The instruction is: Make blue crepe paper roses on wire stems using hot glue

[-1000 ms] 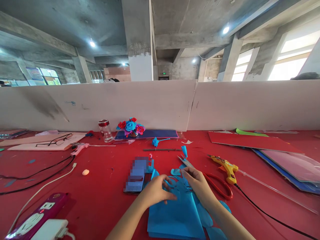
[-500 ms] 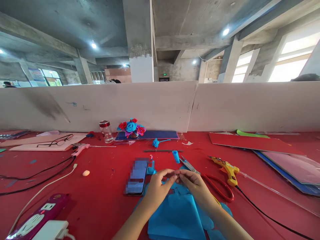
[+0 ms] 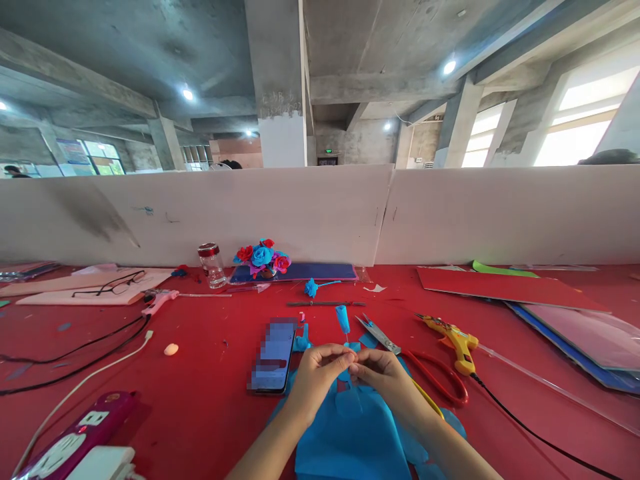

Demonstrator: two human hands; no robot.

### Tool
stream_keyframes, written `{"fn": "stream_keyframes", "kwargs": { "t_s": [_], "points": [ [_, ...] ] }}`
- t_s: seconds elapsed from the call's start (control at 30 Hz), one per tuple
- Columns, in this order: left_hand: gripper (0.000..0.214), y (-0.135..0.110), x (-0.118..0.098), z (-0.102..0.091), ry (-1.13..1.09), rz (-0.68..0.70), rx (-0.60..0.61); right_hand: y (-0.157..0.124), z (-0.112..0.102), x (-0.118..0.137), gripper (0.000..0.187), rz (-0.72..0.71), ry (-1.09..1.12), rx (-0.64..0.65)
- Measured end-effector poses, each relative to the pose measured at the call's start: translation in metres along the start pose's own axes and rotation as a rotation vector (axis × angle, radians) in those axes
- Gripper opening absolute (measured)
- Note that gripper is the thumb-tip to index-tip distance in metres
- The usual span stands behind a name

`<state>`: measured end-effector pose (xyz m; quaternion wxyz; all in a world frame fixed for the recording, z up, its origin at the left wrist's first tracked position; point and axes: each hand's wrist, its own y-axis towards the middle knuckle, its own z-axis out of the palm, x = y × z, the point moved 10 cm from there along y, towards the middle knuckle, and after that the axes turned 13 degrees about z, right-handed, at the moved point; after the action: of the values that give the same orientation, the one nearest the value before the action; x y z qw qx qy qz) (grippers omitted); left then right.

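My left hand (image 3: 320, 373) and my right hand (image 3: 384, 375) meet fingertip to fingertip over the blue sheets (image 3: 350, 433). Between them they pinch a thin wire stem. At its upper end stands a small blue paper roll (image 3: 343, 319), slightly tilted. The fingers hide the stem's lower part. Scissors with red handles (image 3: 440, 381) lie just right of my right hand, blades partly open. Left of my left hand is a phone (image 3: 274, 355), and a small blue paper piece (image 3: 302, 340) lies beside it.
Farther back are a blue flower on a stem (image 3: 311, 287), a dark stick (image 3: 327, 304), a flower arrangement (image 3: 263, 257) and a jar (image 3: 213, 267). A yellow glue gun (image 3: 457, 340) with its cord lies right; a pink glue gun (image 3: 161, 302) and power strip (image 3: 75, 433) lie left.
The blue paper roll has swung slightly left and its wire stem now shows above the fingertips. Both hands stay pinched together, shifted slightly.
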<state>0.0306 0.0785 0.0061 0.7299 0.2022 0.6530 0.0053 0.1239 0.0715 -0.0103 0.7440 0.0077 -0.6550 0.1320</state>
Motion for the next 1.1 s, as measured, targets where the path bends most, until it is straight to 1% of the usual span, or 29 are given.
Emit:
{"fn": "stream_keyframes", "kwargs": {
  "t_s": [0.13, 0.23, 0.3, 0.4, 0.6, 0.8, 0.9, 0.97, 1.03, 1.1],
  "points": [
    [0.02, 0.0, 0.005, -0.004, -0.009, -0.015, -0.051, 0.001, 0.0, -0.003, 0.025, 0.019, 0.018, -0.008],
    [0.019, 0.001, 0.007, -0.007, -0.031, -0.001, -0.078, 0.001, 0.004, -0.008, 0.027, 0.038, -0.023, 0.023],
    [0.019, 0.002, 0.007, -0.012, -0.051, 0.019, -0.118, 0.001, 0.008, -0.011, 0.029, 0.041, -0.066, 0.049],
    [0.021, 0.003, 0.007, -0.017, -0.066, 0.022, -0.151, 0.002, 0.009, -0.015, 0.033, 0.049, -0.077, 0.051],
    [0.019, 0.004, 0.011, -0.01, -0.072, -0.016, -0.061, 0.002, 0.01, -0.013, 0.033, 0.005, -0.124, 0.052],
    [0.024, 0.004, 0.016, -0.013, -0.048, -0.029, -0.084, 0.004, 0.009, -0.017, 0.034, 0.006, -0.157, 0.057],
    [0.026, 0.002, 0.015, -0.015, -0.005, -0.05, -0.094, 0.004, 0.012, -0.017, 0.035, 0.003, -0.174, 0.066],
    [0.025, 0.002, 0.013, -0.015, 0.005, -0.054, -0.089, 0.004, 0.011, -0.014, 0.035, -0.003, -0.171, 0.047],
    [0.024, 0.002, 0.012, -0.013, -0.025, -0.045, -0.072, 0.002, 0.012, -0.009, 0.029, -0.013, -0.13, 0.041],
    [0.023, 0.002, 0.01, -0.01, -0.09, -0.029, -0.056, 0.0, 0.013, -0.005, 0.018, -0.022, -0.071, 0.06]
  ]
}}
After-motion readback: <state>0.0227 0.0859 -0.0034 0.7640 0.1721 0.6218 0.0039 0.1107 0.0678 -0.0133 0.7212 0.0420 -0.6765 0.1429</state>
